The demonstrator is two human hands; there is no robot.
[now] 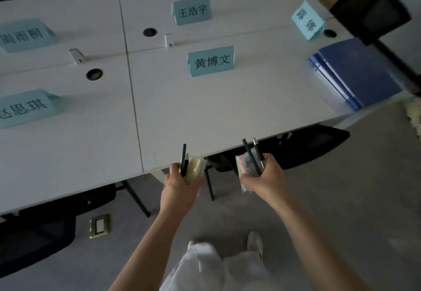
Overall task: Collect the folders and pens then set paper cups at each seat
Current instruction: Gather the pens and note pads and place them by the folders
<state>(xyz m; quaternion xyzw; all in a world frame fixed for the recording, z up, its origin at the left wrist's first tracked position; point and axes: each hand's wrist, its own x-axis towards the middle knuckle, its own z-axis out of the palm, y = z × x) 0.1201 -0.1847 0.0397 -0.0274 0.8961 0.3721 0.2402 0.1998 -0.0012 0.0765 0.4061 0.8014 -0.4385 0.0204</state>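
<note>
My left hand (180,182) grips two dark pens (183,158) and a pale yellow notepad (193,168) just off the table's near edge. My right hand (265,176) grips two more pens (252,156) together with a small greenish pad (243,168). A stack of blue folders (355,72) lies on the white table (216,110) at its right end, well beyond both hands. No paper cups are in view.
Several light-blue name cards (210,61) stand on the table. Round cable holes (94,74) and small white fittings sit along the middle seam. Black chairs (370,9) stand at the far right, and others are tucked under the near edge. A floor socket (99,225) lies lower left.
</note>
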